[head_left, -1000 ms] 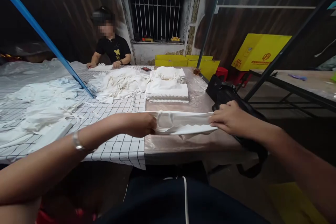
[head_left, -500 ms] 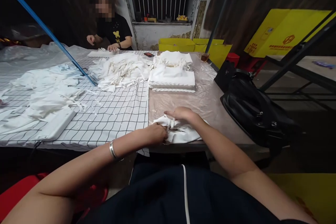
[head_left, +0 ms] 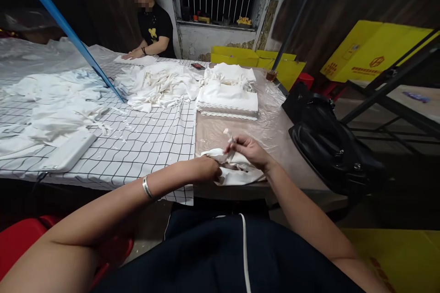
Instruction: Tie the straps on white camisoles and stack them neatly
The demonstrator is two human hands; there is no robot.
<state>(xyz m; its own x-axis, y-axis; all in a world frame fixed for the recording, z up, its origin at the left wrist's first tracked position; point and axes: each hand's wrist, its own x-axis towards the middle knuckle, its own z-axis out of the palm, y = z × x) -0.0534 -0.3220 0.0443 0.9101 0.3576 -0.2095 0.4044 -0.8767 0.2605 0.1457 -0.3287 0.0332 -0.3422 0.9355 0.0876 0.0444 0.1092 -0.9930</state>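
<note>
Right hand (head_left: 249, 150) now lifted, fingers pinching a white fabric strap (head_left: 229, 138), left hand (head_left: 205, 169) pressing the crumpled white cloth bag (head_left: 237, 175), fingers curled, plastic-covered worktop (head_left: 275, 132).

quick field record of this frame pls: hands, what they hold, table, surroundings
left hand: pressed on folded white cloth piece, near table edge
right hand: pinching the white strap of that piece, lifted off it
neat stack: folded white pieces, farther back
loose pile: white pieces on checked cover
black bag: right table edge
co-worker: seated at far end, hands on a white piece
</note>
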